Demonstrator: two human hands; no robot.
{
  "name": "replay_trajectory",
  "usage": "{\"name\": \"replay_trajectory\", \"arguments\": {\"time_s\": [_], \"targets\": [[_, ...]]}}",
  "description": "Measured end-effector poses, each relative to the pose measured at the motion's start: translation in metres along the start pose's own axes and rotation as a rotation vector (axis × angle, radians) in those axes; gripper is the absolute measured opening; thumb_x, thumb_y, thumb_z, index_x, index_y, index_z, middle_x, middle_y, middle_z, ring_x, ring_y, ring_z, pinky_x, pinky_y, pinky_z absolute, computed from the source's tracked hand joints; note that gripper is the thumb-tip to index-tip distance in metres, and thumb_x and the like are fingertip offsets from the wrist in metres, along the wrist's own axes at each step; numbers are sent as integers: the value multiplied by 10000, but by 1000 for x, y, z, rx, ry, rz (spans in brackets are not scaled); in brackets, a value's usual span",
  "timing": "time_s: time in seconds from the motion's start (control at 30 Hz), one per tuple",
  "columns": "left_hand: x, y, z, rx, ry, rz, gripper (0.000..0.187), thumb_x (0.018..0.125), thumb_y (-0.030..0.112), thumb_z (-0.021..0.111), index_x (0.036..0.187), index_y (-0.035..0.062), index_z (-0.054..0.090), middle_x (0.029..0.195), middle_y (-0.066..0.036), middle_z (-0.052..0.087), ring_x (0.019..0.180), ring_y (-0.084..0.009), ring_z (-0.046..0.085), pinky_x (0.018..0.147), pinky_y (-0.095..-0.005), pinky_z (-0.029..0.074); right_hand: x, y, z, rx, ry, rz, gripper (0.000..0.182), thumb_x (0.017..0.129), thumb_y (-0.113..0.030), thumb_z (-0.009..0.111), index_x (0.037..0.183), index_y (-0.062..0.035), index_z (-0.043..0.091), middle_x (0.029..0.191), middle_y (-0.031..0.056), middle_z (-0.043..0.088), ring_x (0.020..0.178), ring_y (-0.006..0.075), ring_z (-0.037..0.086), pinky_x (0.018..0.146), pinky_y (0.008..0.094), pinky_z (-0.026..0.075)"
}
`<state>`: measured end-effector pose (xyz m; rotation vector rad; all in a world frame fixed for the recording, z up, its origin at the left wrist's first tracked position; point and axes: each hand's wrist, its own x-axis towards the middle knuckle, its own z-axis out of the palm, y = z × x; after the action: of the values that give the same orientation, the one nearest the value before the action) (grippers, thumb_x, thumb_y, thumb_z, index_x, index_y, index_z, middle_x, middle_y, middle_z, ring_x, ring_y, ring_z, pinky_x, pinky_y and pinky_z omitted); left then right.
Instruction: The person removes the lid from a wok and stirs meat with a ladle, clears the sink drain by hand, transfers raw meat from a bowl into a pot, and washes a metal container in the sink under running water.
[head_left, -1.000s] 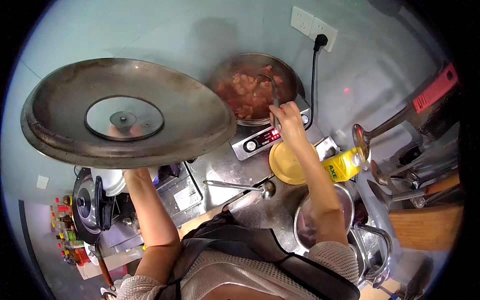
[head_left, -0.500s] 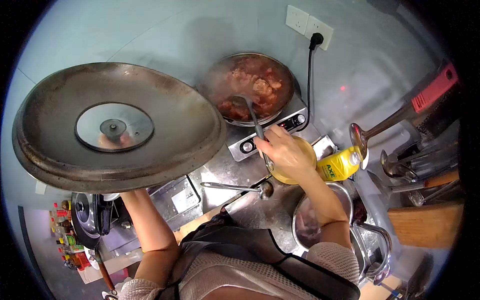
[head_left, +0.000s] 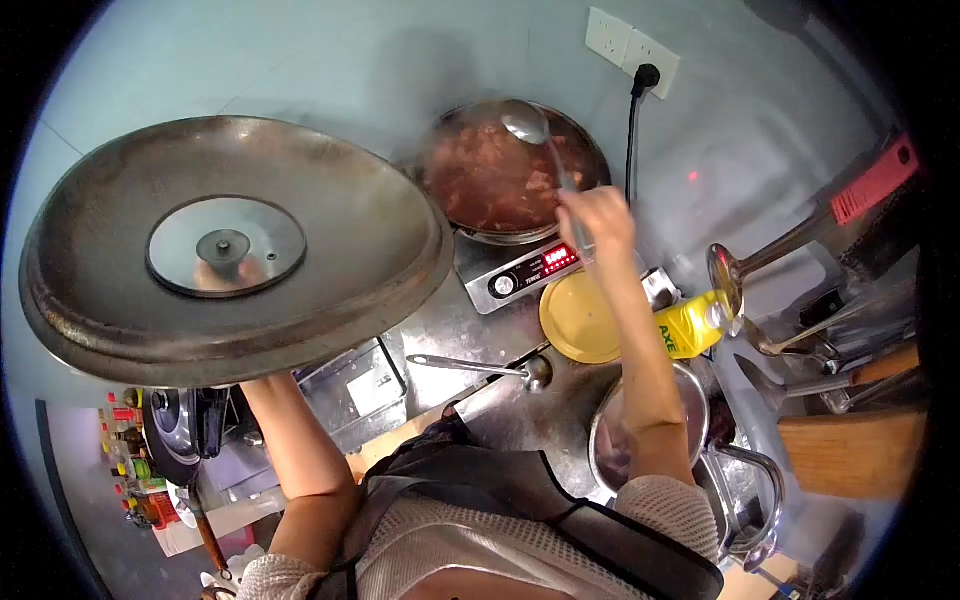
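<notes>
My left hand (head_left: 228,275) holds a large metal wok lid (head_left: 330,250) up by its knob, seen through the lid's small glass window (head_left: 226,245). The lid is raised at the left, its underside facing me. My right hand (head_left: 595,218) grips the handle of a metal ladle (head_left: 527,124), whose bowl is lifted above the far side of a wok of reddish-brown meat stew (head_left: 495,180). The wok sits on an induction cooker (head_left: 520,275) with a lit red display.
A yellow plate (head_left: 580,318), a dish-soap bottle (head_left: 690,325) and a small ladle (head_left: 480,367) lie on the steel counter. Steel pots (head_left: 700,450) stand at the right, utensils and a wooden block (head_left: 850,450) further right. Wall sockets (head_left: 630,45) hold the cooker's plug.
My right hand drew back with the ladle, then reached forward again and lifted the ladle's bowl out of the stew to the wok's far side. The lid stayed raised, shifting slightly.
</notes>
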<state>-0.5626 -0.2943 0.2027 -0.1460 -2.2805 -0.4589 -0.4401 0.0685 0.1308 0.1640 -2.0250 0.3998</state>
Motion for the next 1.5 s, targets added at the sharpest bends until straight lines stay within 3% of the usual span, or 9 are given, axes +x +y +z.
{"name": "replay_trajectory", "arguments": {"time_s": [0.03,0.1,0.2,0.27,0.33,1.1,1.17,1.4,1.5], "targets": [[-1,-3,4,-27,91,69,205,717,195,560,786,5,526,699,-133,549,609,-252,524,564,-358,427,1,0,-7,-1,-3,-2,231,650,-42,628,879,-41,595,740,96,548,738,254,514,668,348,426],[-2,-4,7,-55,180,135,218,715,201,561,783,-2,523,694,-145,547,612,-270,524,575,-374,430,3,-5,-24,107,55,366,201,661,-44,655,855,-34,602,713,97,568,668,246,511,637,336,422],[-1,7,3,-62,136,5,192,723,182,565,766,0,520,684,-122,541,608,-253,517,565,-382,429,0,-13,-33,140,23,436,156,676,-52,650,825,-33,606,710,99,575,654,238,512,621,320,417],[3,19,-4,-169,-62,-111,187,706,50,540,864,-45,510,741,-122,548,621,-224,518,610,-327,442,-5,-12,-34,121,9,373,160,679,-57,651,831,-34,605,711,98,573,653,237,510,613,314,418],[4,21,-4,-259,-118,-188,182,706,49,540,860,-43,509,737,-119,545,617,-221,514,605,-325,439,-7,-15,-35,102,-42,359,160,677,-58,653,829,-39,605,702,92,568,653,236,509,612,313,417],[-8,10,0,-523,-53,-220,118,714,42,535,806,-25,505,684,-96,509,570,-192,476,550,-297,412,-8,-16,-20,108,-11,407,155,668,-45,651,818,-37,611,713,96,580,665,238,535,619,314,429],[-8,10,1,-555,-54,-231,113,715,42,534,801,-24,504,680,-94,506,566,-189,473,546,-295,410,-9,-17,-23,204,65,658,147,687,-57,644,830,-35,619,725,104,582,683,212,553,626,287,431],[-12,17,9,-766,-94,-289,94,717,40,533,785,-18,503,664,-87,495,552,-180,461,529,-286,402,-1,-36,-54,250,144,969,116,740,-96,630,824,-16,617,763,52,590,593,83,518,546,209,416],[-11,20,21,-935,-121,-353,86,718,39,532,778,-16,502,657,-83,491,546,-177,456,522,-283,398,8,-61,-83,302,253,876,146,771,-101,606,855,18,600,741,41,579,597,59,507,551,192,416]]}}
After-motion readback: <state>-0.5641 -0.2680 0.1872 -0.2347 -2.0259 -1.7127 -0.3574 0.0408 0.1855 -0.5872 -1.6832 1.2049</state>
